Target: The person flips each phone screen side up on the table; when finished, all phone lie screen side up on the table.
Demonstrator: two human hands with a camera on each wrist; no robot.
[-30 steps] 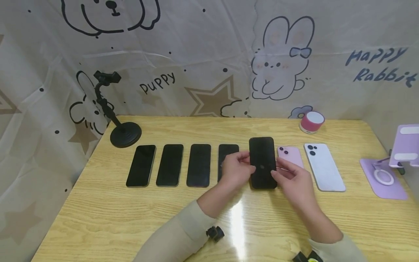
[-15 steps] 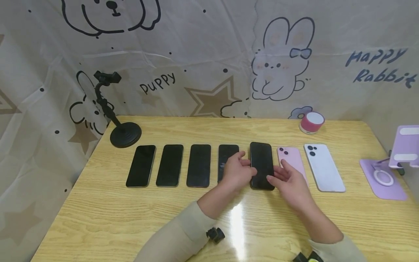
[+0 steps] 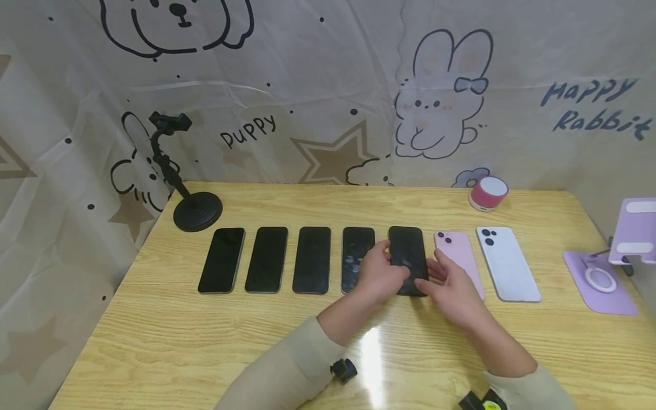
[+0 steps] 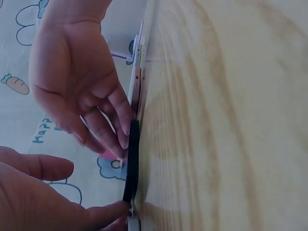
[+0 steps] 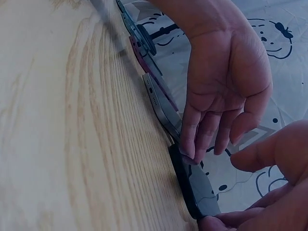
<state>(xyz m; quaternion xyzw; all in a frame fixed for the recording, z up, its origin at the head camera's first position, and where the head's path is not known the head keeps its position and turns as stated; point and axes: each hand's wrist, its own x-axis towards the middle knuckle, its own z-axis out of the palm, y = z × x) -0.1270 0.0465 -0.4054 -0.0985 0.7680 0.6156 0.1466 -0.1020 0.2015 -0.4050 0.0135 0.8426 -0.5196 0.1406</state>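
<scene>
Two sleeves (image 3: 289, 361) are reaching in from the bottom of the frame, over the wooden bench (image 3: 205, 347). Just past them, the left hand (image 3: 381, 274) and the right hand (image 3: 456, 293) are coming to both sides of a black phone (image 3: 407, 247), which is lying right of the middle of the frame. Each grip is staying apart: fingers are touching the phone's edges, and both thumbs are hovering over it without pinching. Four more dark phones (image 3: 311, 259) are lying in a row to its left. A pink phone (image 3: 463, 259) and a white phone (image 3: 507, 265) are showing their backs at the right. A purple stand (image 3: 599, 293) is sitting at the far right. Farther back, a black stand (image 3: 197, 212) is standing at the left. Behind it all, a bunny cloth (image 3: 318, 62) is hanging.
</scene>
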